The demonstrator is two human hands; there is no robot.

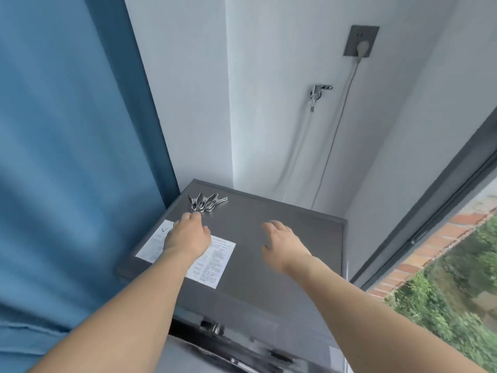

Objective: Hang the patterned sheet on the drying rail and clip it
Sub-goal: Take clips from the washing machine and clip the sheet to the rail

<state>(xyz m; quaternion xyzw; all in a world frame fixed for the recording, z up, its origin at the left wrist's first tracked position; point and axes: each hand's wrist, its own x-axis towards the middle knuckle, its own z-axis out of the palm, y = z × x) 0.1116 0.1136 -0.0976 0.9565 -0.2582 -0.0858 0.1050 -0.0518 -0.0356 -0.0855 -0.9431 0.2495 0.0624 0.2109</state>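
A: Status on the clips?

B: Cluster of shiny metal clothes clips (206,202) lies on the far left part of the flat grey top of the appliance (282,254). Looks like about 4, tangled together, exact count unclear. Smooth, reflective, pinched-jaw shape.

A: Hands?

B: Left hand (188,235) is over the top, fingers curled down, fingertips just beside the near edge of the clips. Cannot tell if they touch. Nothing gripped. Right hand (282,246) hovers over bare grey surface, fingers loosely spread and slightly bent, holding nothing. Well apart from the clips.

A: The sheet?

B: No patterned fabric visible. Large plain blue cloth (67,157) fills the left side, soft weave, hanging in a vertical fold, a hem seam low down. No rail in view.

A: Anything under the left hand?

B: White printed paper label (215,262), rectangular, stuck flat on the grey top, small text and tables. Left wrist covers its middle.

A: Background?

B: Matte white walls meeting in a corner. Dark grey square wall socket (361,40) with 1 white plug, thin cable dropping behind the appliance. Chrome tap (317,94) below it with a pale hose. Right side: dark grey window frame (430,224), red brick and green foliage outside.
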